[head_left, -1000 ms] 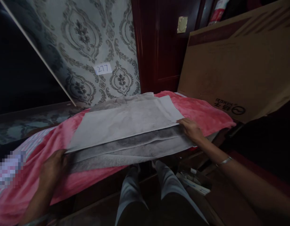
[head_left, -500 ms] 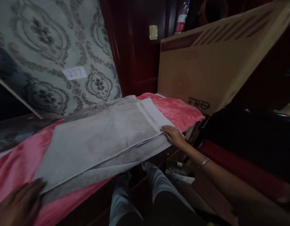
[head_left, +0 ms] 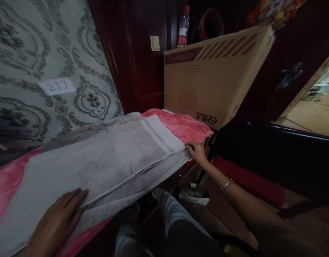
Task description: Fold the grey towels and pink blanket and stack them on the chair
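Observation:
A grey towel [head_left: 108, 153], folded lengthwise with a pale band at its far right end, lies over a pink plush cloth [head_left: 177, 126]. My left hand [head_left: 58, 217] rests on the near left part of the towel, fingers stretched out over its front folded edge; the thumb is partly hidden. At the right end, my right hand [head_left: 196, 151] pinches the towel's corner beside the pale band. A metal bracelet [head_left: 226, 184] circles my right wrist. The towel's layers sit slightly apart along the front edge.
Behind the towel stands a big cardboard box [head_left: 207, 78], with a plastic bottle [head_left: 183, 30] beyond it. A black and red chair [head_left: 273, 157] is at the right. Below, a small open box [head_left: 195, 194] sits near my legs. Patterned wallpaper [head_left: 92, 96] covers the left wall.
My left hand has moved right and inward from the towel's left corner onto its front edge. My right fingers have drawn together at the corner. The view has turned to the right.

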Demonstrator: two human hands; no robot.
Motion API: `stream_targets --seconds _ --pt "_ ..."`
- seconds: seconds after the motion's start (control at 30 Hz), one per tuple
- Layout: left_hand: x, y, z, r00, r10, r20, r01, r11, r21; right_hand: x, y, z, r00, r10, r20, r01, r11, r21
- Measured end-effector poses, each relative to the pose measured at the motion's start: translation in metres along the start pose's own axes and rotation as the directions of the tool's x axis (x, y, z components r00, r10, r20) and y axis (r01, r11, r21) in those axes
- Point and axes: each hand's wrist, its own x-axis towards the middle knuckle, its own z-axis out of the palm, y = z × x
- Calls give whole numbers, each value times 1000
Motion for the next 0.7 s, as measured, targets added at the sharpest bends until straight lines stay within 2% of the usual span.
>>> stream_targets --seconds 0.07,0.13,0.27,0.33,0.43,0.6,0.7 --pt "12 15 1 997 76 27 -77 996 54 0 -8 -1 978 198 66 -206 970 131" --pt "19 22 5 986 154 56 -158 984 78 0 -13 -1 916 366 164 -397 887 236" --pt "17 17 22 974 223 25 -225 971 87 -1 -14 3 814 505 288 -580 736 350" --pt "12 12 30 968 249 -19 -247 966 78 -1 -13 5 780 537 321 -625 675 392" --pt "6 9 36 960 272 -64 -267 961 78 2 -11 7 756 554 349 -654 609 449" --pt "9 15 35 943 314 -115 -298 945 137 11 -14 6 732 570 373 -672 513 534" --pt "10 21 32 949 300 -99 -288 950 125 14 -17 8 707 562 430 -698 453 555"
